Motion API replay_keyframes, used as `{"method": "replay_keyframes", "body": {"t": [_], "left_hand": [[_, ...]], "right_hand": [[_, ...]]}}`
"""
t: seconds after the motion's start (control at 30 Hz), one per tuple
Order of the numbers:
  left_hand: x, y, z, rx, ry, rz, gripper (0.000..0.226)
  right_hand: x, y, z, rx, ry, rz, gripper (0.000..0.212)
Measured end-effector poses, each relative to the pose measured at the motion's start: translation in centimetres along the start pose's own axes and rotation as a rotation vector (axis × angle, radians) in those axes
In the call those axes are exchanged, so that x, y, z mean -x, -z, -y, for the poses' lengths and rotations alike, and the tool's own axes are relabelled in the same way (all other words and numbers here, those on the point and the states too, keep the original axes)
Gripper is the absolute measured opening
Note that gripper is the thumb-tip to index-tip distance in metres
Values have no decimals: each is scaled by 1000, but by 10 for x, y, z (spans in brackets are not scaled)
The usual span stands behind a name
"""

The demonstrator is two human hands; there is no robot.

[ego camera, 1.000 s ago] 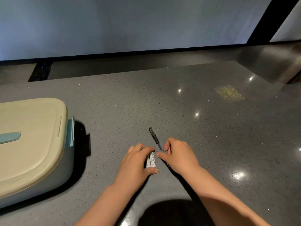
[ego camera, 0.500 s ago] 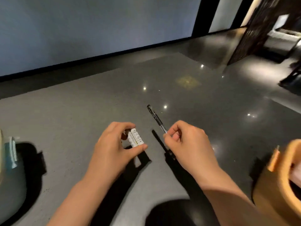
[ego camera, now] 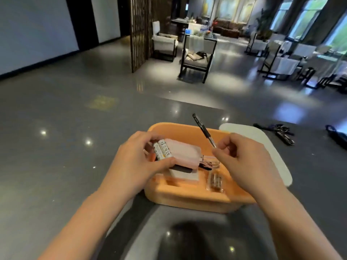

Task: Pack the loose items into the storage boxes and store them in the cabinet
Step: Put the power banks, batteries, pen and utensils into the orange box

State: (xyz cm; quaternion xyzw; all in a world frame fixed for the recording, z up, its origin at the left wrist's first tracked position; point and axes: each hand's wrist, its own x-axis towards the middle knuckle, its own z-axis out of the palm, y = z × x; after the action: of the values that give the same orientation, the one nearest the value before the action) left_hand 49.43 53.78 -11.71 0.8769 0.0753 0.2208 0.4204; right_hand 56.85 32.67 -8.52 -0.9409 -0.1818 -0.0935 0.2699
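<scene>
two batteries (ego camera: 163,150) pinched in left fingers (ego camera: 165,162), pen (ego camera: 204,130) in right fingers (ego camera: 218,153); orange box (ego camera: 187,198) holds battery pack (ego camera: 215,182).

left hand (ego camera: 137,162) with white batteries (ego camera: 163,150), right hand (ego camera: 249,162) with black pen (ego camera: 204,130), both above open orange box (ego camera: 187,198)

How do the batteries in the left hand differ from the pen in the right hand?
The batteries are short, white and printed; the pen is long, thin and dark. The batteries lie low in the left hand; the pen sticks up from the right hand. Both are held above the orange box.
</scene>
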Motion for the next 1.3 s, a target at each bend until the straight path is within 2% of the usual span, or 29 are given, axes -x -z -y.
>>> {"method": "replay_keyframes", "body": {"t": [0.17,0.3,0.43,0.57,0.67,0.8,0.87,0.97,1.13,1.3], "left_hand": [[-28,-57,-6,-229,9,457,57],[-38,-79,2,-510,39,768,49],[-44,-87,12,-595,78,914,41],[-46,-91,16,-595,70,954,27],[-48,-93,18,-563,87,948,31],[-47,-86,13,-380,114,816,37],[-47,-82,3,-272,43,668,25],[-45,-86,-25,-142,-89,515,13],[-37,-124,-83,-49,-247,553,15],[-24,-190,-142,51,-329,610,12]], "right_hand": [[5,4,-47,40,-101,144,11],[-1,9,-65,104,-117,368,11],[-11,1,-70,194,-114,626,9],[-19,-22,-68,246,-147,714,12],[-18,-32,-68,255,-184,701,6],[-8,-25,-70,157,-174,472,12],[2,-13,-71,89,-169,333,14],[21,12,-78,-6,-218,221,18],[60,53,-116,67,-379,64,21],[93,89,-173,109,-515,39,20]]}}
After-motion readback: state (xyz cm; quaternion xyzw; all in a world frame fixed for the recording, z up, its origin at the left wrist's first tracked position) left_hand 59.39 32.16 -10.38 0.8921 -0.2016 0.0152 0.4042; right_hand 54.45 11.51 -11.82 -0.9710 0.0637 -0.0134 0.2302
